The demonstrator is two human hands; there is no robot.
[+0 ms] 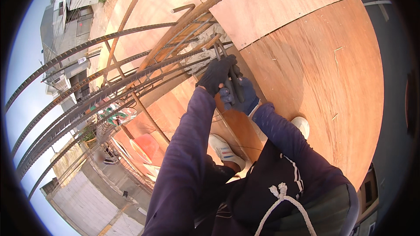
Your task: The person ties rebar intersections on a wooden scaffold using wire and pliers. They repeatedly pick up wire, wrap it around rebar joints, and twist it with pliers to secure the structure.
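Both of my hands wear dark gloves and are closed on a two-armed dark metal tool (237, 88), above the gap between plywood sheets. My left hand (217, 75) wraps round its upper part, where two prongs stick out beyond the fingers. Lower down, my right hand (247, 97) grips the handle ends. The exact kind of tool cannot be made out. At the prongs' tips is the bent end of a rusty steel bar (211, 43). Rough grey concrete (197, 60) shows beneath, with several bars passing over it.
Long ribbed rebars (92, 75) run out to the left, some tied with crossing bars. Plywood sheets (319, 61) lie to the right and at the far side. My shoes (226, 150) stand on either side of a board edge. A white rope (282, 194) hangs at my waist. Buildings (94, 196) lie beyond on the left.
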